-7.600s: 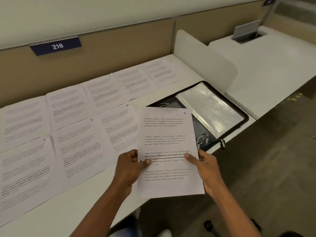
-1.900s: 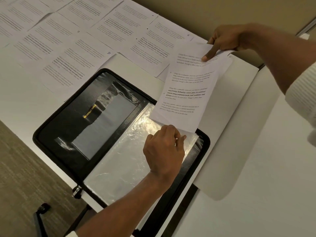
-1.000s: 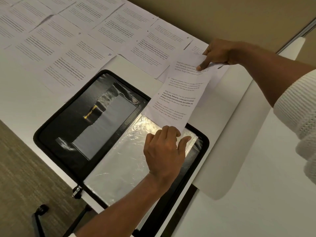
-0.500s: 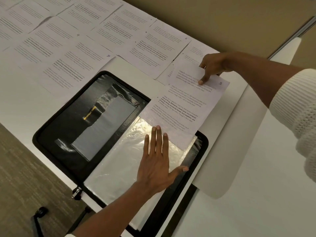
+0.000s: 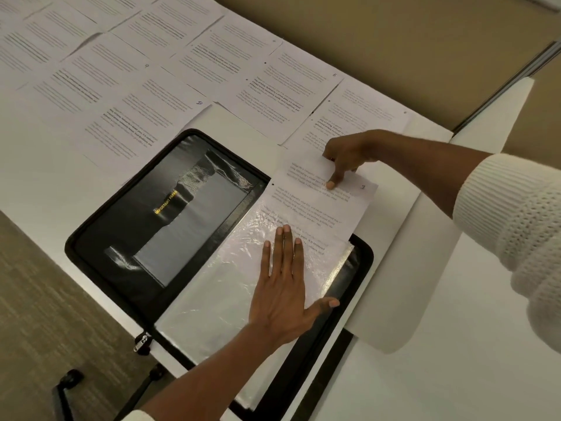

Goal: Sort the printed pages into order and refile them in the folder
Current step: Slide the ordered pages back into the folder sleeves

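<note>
Right now the page [image 5: 321, 205] with a 2 in its corner is sitting partway inside the clear plastic sleeve [image 5: 218, 293] on the right half of the open black folder [image 5: 121, 220], in the middle of the frame. Its top part is sticking out toward the upper right. The left hand [image 5: 282, 287] is lying flat on the plastic sleeve with its fingers straight, pressing it down. The right hand [image 5: 349, 153], reaching in from the right of the frame, is holding the top edge of the page with curled fingers and one finger pressing on top; its thumb is hiding. I think the paper could be getting stuck soon. The plastic sleeve is thin and crinkly, and the flat hand is squeezing it onto the paper, so a hard push might end up bending the page. A crooked push might be catching a corner on the side of the plastic sleeve. The folder's lower corner looks to be hanging past the desk edge, so it might be sliding too. The white desk [image 5: 39, 183] is carrying many more printed pages [image 5: 136, 123] side by side across the upper left. A tan wall panel [image 5: 394, 41] is running along the top, carpet [image 5: 36, 299] is showing at the lower left, and another white desk [image 5: 455, 375] is filling the lower right.
</note>
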The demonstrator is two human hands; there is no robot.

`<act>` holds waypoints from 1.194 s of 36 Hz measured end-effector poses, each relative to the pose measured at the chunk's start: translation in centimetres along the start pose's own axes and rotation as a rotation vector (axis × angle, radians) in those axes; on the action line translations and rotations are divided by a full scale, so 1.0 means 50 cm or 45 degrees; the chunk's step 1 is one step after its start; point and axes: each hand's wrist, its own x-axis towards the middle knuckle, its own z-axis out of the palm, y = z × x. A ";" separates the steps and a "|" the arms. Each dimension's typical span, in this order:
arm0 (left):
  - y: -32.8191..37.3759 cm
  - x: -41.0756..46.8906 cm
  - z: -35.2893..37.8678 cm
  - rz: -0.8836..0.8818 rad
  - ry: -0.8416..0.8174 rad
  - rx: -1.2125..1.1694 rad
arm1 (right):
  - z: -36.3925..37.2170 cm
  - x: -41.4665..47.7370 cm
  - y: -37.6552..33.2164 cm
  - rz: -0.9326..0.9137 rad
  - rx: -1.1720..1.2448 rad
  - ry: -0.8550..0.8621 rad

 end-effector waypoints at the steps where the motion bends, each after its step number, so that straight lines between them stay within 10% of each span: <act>1: 0.000 -0.001 -0.001 0.003 0.012 -0.011 | 0.009 -0.001 -0.003 0.003 0.000 -0.013; 8: -0.023 -0.021 -0.007 -0.037 0.176 -0.081 | 0.059 -0.010 -0.010 0.001 0.139 -0.048; 19: -0.064 -0.043 -0.002 -0.155 0.210 -0.057 | 0.086 -0.020 -0.022 -0.062 0.406 0.679; 43: -0.062 -0.057 0.005 -0.159 0.201 -0.083 | 0.189 -0.048 -0.087 -0.099 0.598 0.439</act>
